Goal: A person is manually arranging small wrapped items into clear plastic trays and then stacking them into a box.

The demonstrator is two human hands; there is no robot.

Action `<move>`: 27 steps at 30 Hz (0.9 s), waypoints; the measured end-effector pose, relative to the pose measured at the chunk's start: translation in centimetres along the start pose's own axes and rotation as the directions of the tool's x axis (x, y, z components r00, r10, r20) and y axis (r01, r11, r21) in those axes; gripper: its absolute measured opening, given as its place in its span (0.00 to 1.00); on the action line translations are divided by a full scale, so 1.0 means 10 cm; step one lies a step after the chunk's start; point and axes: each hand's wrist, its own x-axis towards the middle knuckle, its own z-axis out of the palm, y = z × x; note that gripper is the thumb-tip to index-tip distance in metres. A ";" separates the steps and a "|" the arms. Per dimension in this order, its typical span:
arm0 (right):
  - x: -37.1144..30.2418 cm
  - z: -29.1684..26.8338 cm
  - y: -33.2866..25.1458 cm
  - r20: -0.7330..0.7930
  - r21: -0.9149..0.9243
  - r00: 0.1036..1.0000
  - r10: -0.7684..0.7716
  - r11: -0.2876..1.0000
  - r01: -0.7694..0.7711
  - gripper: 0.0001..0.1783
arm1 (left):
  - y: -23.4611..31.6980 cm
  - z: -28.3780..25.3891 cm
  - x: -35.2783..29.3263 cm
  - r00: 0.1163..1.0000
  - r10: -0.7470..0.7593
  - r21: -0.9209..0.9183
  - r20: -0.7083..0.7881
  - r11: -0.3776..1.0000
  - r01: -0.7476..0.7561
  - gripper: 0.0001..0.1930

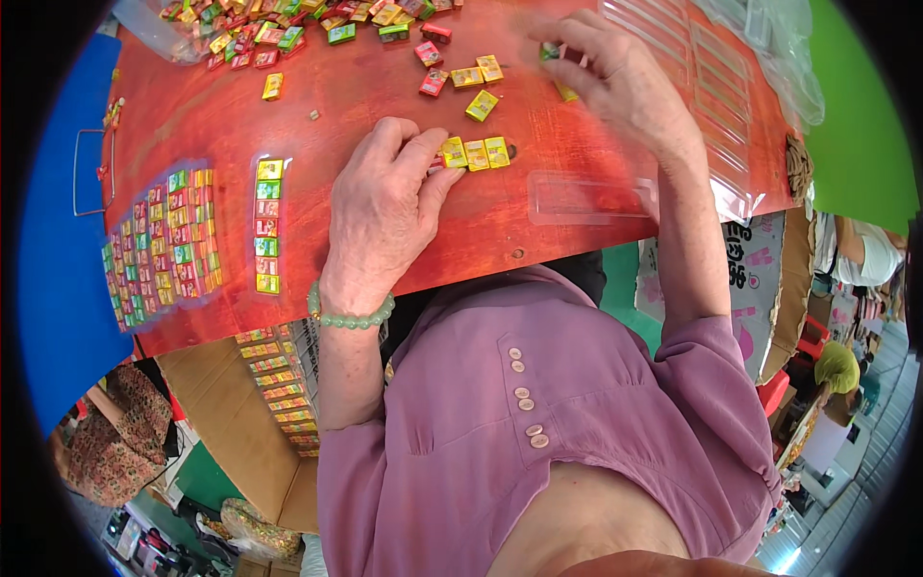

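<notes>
My left hand (380, 197), a green bead bracelet at its wrist, pinches the left end of a short row of small boxes (476, 154) lying on the red table. Three yellow ones show; a red one at that end is partly hidden by the fingers. Farther right, my right hand (615, 82) is raised above the table, slightly blurred, with a small green box (549, 51) between thumb and fingers. Under those fingers lies a yellow box (565, 91), partly covered. Several loose red and yellow boxes (466, 77) lie between the hands, towards the far side.
A heap of small coloured boxes (288, 34) spreads along the far edge. At left stand a filled strip (267, 226) and a block of packed strips (163, 250). A clear tray (586, 199) lies near the front edge, more trays (721, 96) at right. Below is a cardboard carton (231, 385).
</notes>
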 end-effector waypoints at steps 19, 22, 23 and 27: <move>-0.29 -0.08 0.27 0.088 -0.113 0.991 0.100 0.989 -0.090 0.16 | 0.02 -0.04 0.02 1.000 0.014 0.034 0.004 0.999 -0.014 0.17; -0.25 -0.09 0.20 0.082 -0.061 0.995 -0.063 0.996 0.068 0.15 | 0.02 -0.05 0.01 1.000 0.031 0.054 -0.002 0.998 -0.031 0.19; -0.25 -0.11 0.18 0.091 -0.065 0.981 -0.169 0.982 0.175 0.14 | 0.01 -0.04 0.01 0.999 0.041 0.062 -0.001 0.997 -0.041 0.20; -0.28 0.09 0.33 0.098 -0.059 0.993 -0.060 0.996 0.066 0.18 | 0.03 -0.03 0.02 0.996 0.085 0.098 -0.014 0.992 -0.084 0.21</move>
